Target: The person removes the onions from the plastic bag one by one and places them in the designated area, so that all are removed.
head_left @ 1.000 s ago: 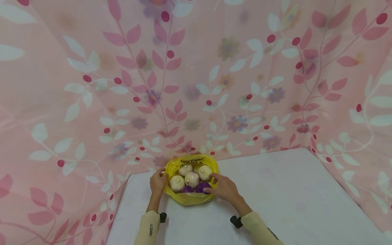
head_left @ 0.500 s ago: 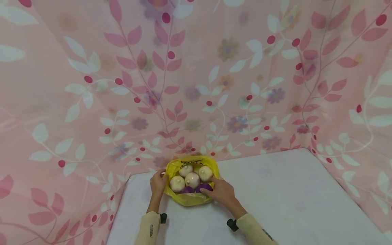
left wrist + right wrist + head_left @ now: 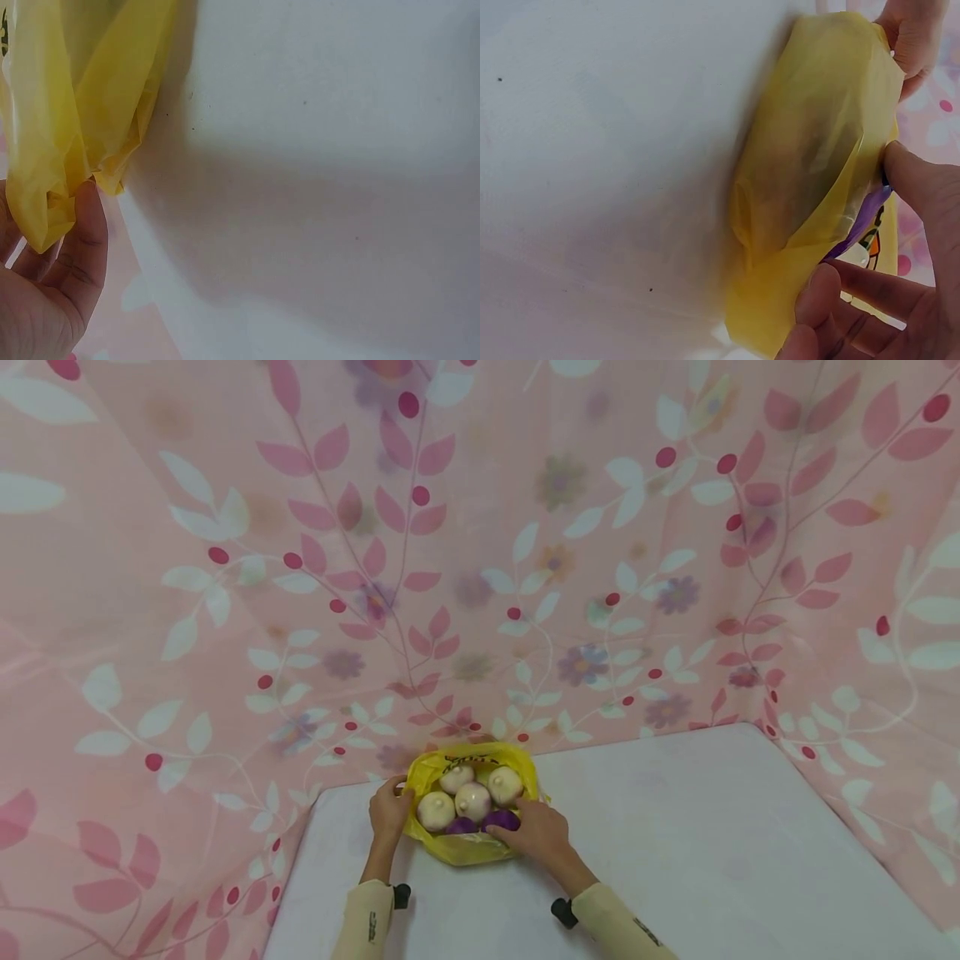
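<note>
In the head view, a yellow plastic bag (image 3: 472,850) sits with its mouth wide open. Several pale round vegetables (image 3: 472,802) with stubby tips lie inside, above two glossy purple round vegetables (image 3: 501,821) along the near edge. The bag's left rim is pinched by my left hand (image 3: 389,810); yellow film shows between its fingers (image 3: 91,225) in the left wrist view. My right hand (image 3: 542,833) reaches over the right rim, its thumb and index finger around the right purple vegetable. Much of that vegetable is hidden by the bag and hand.
The bag rests on a white-covered table (image 3: 675,827), close to its back edge. A pink floral cloth (image 3: 480,527) hangs behind and along both sides. Dark wrist cameras (image 3: 564,912) sit on both forearms.
My right hand has moved slightly left and inward, its thumb and index finger closing in around the right purple vegetable. My left hand keeps its hold on the bag's rim.
</note>
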Tool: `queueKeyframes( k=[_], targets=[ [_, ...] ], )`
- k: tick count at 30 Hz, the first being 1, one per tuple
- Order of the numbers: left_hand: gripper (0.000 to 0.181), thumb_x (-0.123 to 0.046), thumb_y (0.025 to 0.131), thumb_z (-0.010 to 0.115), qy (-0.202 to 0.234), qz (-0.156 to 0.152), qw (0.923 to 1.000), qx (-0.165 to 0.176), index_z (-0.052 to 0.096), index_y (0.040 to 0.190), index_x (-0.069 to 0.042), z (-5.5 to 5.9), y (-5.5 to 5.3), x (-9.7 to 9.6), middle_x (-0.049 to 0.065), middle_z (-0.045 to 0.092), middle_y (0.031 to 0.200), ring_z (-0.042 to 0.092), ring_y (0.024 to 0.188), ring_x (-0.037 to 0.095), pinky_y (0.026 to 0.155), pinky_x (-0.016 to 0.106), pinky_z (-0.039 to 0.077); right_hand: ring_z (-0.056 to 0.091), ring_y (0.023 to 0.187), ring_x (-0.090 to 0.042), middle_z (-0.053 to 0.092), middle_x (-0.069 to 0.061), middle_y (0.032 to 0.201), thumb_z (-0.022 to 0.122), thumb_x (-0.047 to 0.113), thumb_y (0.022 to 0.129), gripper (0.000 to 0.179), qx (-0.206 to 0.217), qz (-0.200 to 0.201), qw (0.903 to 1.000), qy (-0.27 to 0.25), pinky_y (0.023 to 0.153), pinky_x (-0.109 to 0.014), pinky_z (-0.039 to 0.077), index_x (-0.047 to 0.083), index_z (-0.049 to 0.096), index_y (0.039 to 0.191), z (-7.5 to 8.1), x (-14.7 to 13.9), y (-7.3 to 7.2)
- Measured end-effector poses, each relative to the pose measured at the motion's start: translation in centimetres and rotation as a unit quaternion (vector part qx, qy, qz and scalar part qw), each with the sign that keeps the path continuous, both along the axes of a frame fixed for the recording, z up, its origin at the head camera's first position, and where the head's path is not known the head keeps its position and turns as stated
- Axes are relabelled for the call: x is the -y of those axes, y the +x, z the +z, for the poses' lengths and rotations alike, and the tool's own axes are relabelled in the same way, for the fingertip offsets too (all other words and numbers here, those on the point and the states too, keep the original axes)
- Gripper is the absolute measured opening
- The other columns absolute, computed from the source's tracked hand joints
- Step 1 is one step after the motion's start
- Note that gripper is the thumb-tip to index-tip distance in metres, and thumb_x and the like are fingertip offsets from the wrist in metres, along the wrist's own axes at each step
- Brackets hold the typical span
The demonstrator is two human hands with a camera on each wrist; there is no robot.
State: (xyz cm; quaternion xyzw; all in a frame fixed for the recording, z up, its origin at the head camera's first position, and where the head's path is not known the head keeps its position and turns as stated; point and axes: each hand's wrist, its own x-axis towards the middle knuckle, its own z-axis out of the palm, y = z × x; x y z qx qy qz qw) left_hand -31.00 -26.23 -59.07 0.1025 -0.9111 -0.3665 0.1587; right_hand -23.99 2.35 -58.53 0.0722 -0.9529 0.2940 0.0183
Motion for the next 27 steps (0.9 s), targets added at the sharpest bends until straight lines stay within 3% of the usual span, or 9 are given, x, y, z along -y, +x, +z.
queueKeyframes(
  k=[12, 22, 27],
  targets=[
    [0.030, -0.010, 0.086, 0.069, -0.002, -0.002, 1.0000, -0.005, 0.072, 0.115, -0.006, 0.20, 0.01, -0.07, 0.018, 0.073, 0.095, 0.067, 0.089, 0.036, 0.079, 0.052, 0.049, 0.059, 0.073, -0.015, 0.064, 0.004, 0.083, 0.067, 0.071, 0.075, 0.059, 0.029, 0.006, 0.9995, -0.008, 0.059, -0.033, 0.044, 0.016, 0.065, 0.096, -0.21, -0.08, -0.04],
    [0.028, -0.007, 0.086, 0.070, 0.001, -0.002, 0.9999, -0.015, 0.072, 0.113, -0.004, 0.27, 0.29, -0.17, 0.018, 0.072, 0.094, 0.067, 0.088, 0.036, 0.079, 0.052, 0.049, 0.063, 0.086, -0.020, 0.068, 0.000, 0.097, 0.068, 0.070, 0.075, 0.066, 0.055, 0.010, 0.9968, -0.057, 0.069, -0.038, 0.050, 0.015, 0.067, 0.110, -0.60, -0.23, -0.07],
    [0.029, -0.009, 0.087, 0.069, 0.000, -0.003, 1.0000, -0.008, 0.072, 0.116, -0.005, 0.03, 0.17, 0.03, 0.018, 0.072, 0.094, 0.068, 0.087, 0.035, 0.078, 0.052, 0.050, 0.062, 0.083, -0.018, 0.068, 0.000, 0.096, 0.070, 0.069, 0.075, 0.066, 0.052, 0.008, 0.9954, -0.080, 0.067, -0.038, 0.050, 0.013, 0.067, 0.109, -0.40, -0.40, 0.04]
  ],
)
